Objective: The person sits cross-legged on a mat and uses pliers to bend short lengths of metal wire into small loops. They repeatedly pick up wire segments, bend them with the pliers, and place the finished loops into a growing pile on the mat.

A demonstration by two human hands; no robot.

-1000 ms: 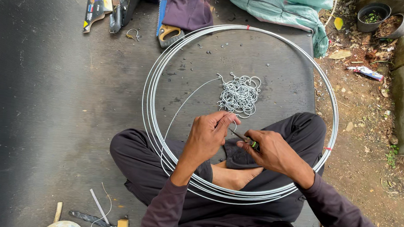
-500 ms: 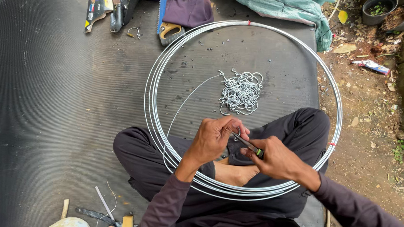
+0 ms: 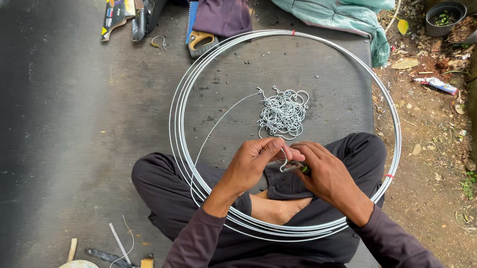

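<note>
Left hand (image 3: 253, 164) pinches bent wire (image 3: 284, 162) between closed fingertips; right hand (image 3: 326, 174) closed around pliers (image 3: 297, 167), gripping wire just beside left fingers.

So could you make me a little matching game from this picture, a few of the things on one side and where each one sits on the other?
Things:
1. big coil of wire
2. pile of small wire hooks
3. handsaw
4. plant pots

Places:
A. top right corner, on the dirt ground
B. inside the coil, just beyond the hands
C. top middle, partly under a purple cloth
D. lying on the dark mat, ringing the person's crossed legs

Pairs: 1-D, 2-B, 3-C, 4-A
</note>
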